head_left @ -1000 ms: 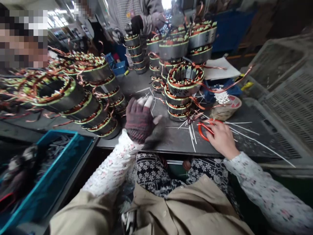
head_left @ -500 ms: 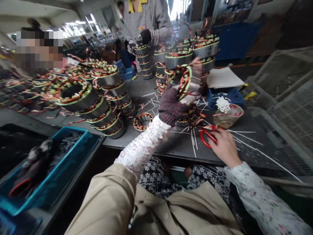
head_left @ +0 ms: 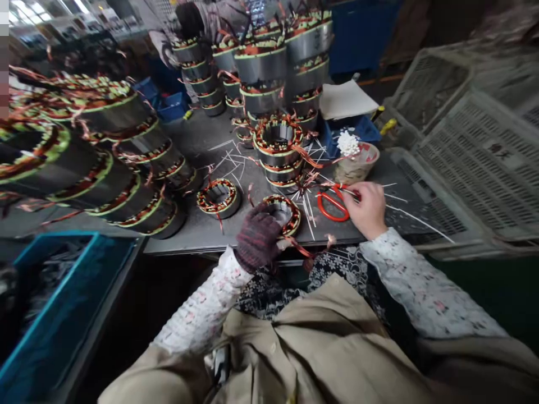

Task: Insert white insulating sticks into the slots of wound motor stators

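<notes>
My left hand (head_left: 259, 238), in a dark knitted glove, grips the left side of a wound motor stator (head_left: 295, 216) at the table's front edge. Copper leads trail from that stator toward my lap. My bare right hand (head_left: 367, 207) is closed on a pair of red-handled scissors (head_left: 332, 210), whose loops point left. Left of the gloved hand lies another single stator (head_left: 219, 197). Just behind, a short stack of stators (head_left: 280, 147) stands upright with loose copper wires on its right side.
Tall stator stacks stand at the left (head_left: 126, 191) and back (head_left: 261, 67). A pot (head_left: 357, 163) of white bits, a blue bin (head_left: 330, 137) and plastic crates (head_left: 488, 157) are on the right. Thin white sticks (head_left: 227, 160) litter the table (head_left: 202, 137). A co-worker's gloved hand (head_left: 189, 22) touches a rear stack.
My left hand has brought the stator down from the stack to the table's front edge. The right hand stays at the scissors. The view has swung right and down.
</notes>
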Demonstrator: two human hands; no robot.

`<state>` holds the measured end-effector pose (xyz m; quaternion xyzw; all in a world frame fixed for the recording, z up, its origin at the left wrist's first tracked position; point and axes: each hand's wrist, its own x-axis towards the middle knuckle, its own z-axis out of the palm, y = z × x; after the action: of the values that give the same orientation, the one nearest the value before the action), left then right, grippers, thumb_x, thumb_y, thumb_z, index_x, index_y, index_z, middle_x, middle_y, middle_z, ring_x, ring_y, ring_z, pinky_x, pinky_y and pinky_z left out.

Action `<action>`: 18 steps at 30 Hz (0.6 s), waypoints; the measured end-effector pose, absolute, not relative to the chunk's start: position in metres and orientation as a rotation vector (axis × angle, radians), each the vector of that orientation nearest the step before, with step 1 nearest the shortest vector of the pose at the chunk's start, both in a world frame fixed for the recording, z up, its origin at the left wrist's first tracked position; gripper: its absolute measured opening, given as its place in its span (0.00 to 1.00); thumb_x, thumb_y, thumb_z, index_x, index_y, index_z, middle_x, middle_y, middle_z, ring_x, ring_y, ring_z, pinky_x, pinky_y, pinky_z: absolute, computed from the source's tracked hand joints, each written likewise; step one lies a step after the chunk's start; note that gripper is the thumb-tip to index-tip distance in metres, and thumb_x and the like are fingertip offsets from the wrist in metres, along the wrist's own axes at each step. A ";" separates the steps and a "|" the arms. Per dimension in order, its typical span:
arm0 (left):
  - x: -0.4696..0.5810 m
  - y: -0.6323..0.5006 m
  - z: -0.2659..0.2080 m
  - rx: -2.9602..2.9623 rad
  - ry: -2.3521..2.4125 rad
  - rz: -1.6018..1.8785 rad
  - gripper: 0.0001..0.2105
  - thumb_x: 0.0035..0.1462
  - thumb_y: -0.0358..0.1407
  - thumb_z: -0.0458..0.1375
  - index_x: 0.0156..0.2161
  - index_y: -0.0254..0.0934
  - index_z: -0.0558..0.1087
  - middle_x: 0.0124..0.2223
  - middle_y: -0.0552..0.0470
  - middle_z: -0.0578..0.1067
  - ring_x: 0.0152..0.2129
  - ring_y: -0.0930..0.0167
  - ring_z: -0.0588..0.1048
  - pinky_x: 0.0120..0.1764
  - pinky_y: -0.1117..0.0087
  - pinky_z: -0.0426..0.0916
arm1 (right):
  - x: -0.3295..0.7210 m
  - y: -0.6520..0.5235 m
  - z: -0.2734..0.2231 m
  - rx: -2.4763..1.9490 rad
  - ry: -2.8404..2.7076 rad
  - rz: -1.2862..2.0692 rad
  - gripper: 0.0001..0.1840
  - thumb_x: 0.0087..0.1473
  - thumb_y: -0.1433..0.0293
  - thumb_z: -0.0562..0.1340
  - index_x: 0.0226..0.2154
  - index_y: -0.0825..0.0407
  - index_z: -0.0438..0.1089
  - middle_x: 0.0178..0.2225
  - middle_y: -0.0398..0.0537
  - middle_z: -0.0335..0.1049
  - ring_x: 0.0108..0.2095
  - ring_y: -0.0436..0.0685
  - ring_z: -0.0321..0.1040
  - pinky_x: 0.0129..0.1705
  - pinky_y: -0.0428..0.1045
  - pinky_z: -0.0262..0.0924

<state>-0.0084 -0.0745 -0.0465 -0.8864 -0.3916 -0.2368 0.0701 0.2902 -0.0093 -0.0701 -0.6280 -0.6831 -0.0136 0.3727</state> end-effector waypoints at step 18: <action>0.022 -0.148 -0.067 -2.481 -0.847 -1.272 0.14 0.66 0.46 0.60 0.50 0.39 0.74 0.47 0.51 0.80 0.49 0.72 0.78 0.58 0.67 0.72 | 0.327 0.071 -0.058 -1.410 -1.468 -0.322 0.03 0.43 0.66 0.60 0.23 0.48 0.69 0.26 0.56 0.77 0.31 0.66 0.77 0.37 0.59 0.70</action>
<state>0.0224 -0.1475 -0.0667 -0.8459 -0.2888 -0.4337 0.1136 0.3270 0.0712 -0.0579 -0.5866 -0.6109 -0.1338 0.5147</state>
